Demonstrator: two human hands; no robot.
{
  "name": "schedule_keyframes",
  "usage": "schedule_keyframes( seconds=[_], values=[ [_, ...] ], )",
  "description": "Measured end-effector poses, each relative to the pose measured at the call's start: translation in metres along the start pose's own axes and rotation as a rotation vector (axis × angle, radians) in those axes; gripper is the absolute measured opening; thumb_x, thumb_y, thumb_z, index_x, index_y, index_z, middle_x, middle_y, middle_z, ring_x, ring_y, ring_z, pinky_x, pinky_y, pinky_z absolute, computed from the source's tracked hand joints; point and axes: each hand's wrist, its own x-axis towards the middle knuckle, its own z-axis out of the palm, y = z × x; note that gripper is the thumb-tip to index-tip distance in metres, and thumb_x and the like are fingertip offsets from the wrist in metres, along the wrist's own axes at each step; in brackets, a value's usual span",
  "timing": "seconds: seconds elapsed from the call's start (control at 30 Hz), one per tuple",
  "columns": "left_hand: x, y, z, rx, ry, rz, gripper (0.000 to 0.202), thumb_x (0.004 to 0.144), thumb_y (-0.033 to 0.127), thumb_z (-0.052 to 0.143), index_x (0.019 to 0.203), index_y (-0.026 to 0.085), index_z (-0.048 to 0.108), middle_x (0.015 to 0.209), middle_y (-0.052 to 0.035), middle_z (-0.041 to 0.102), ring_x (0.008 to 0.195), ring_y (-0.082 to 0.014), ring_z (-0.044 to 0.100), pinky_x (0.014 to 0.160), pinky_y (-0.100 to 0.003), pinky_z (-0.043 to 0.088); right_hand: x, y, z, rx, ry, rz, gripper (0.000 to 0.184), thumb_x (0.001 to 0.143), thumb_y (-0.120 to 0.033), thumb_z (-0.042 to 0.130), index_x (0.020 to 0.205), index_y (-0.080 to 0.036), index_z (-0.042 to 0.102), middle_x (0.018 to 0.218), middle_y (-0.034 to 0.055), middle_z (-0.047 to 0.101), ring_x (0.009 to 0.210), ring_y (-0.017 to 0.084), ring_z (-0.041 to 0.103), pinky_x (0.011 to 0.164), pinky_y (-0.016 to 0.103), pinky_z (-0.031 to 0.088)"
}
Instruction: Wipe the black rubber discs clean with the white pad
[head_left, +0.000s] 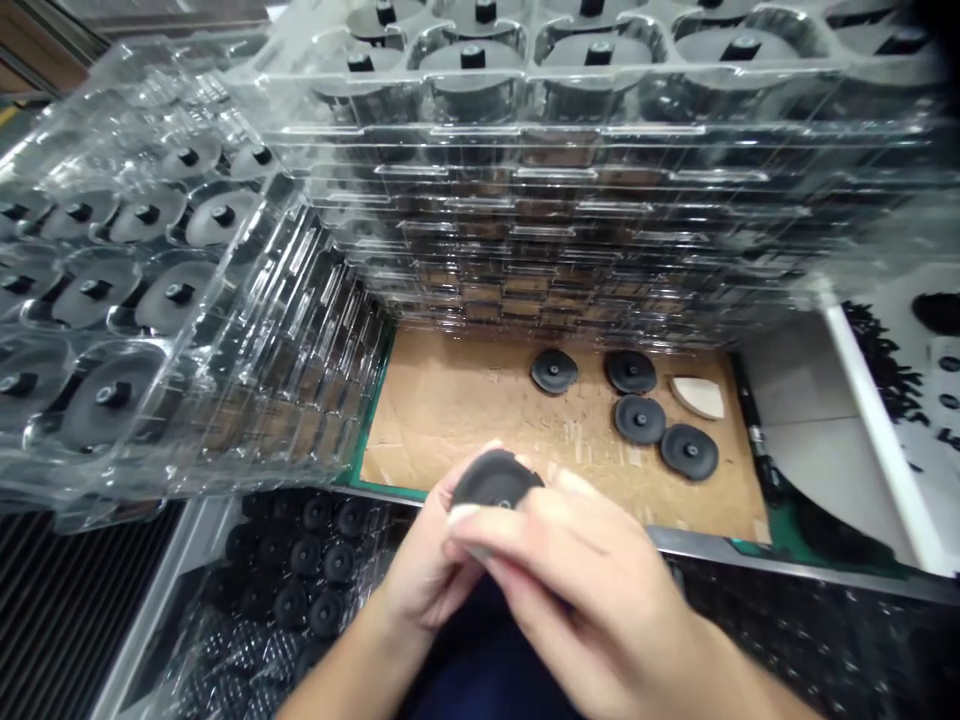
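Observation:
A black rounded disc [495, 478] with a small raised hub is held over the near edge of the bench. My left hand [424, 575] is closed around its left side and underside. My right hand [592, 575] is closed over the disc's near side, its fingers pinched together. A thin greyish edge shows under the right fingertips, too small to name. Beyond the hands, several similar discs lie on the cardboard, among them one on its own [554, 371] and one nearest the right [689, 452].
Tall stacks of clear plastic trays [525, 190] filled with discs stand behind and at left [187, 330]. An off-white curved block [699, 397] and a dark slim tool [761, 450] lie on the cardboard [450, 400]. A white bin [877, 420] stands at right. More black parts [307, 555] sit below left.

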Motion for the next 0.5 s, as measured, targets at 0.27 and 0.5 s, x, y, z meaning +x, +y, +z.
schedule_keyframes(
  seconds=[0.27,0.5],
  values=[
    [-0.004,-0.001,-0.002,-0.058,0.036,0.022,0.056,0.046,0.032,0.088,0.100,0.030,0.070,0.101,0.0038,0.071,0.094,-0.0146,0.063,0.087,-0.022,0.046,-0.005,0.005,-0.012,-0.301,0.131,0.091,0.024,0.089,-0.009,0.046,0.097,-0.017,0.067,0.074,0.0035,0.066,0.068,0.016,0.052,0.065,0.029,0.038],
    [-0.010,0.003,-0.001,0.033,-0.114,-0.043,0.048,0.054,0.041,0.083,0.094,0.016,0.071,0.089,-0.0013,0.072,0.085,-0.0162,0.065,0.079,-0.023,0.050,0.014,0.010,-0.005,-0.169,-0.023,0.005,0.029,0.093,-0.012,0.040,0.096,-0.019,0.068,0.079,0.0028,0.065,0.068,0.014,0.048,0.063,0.029,0.034]
  ],
)
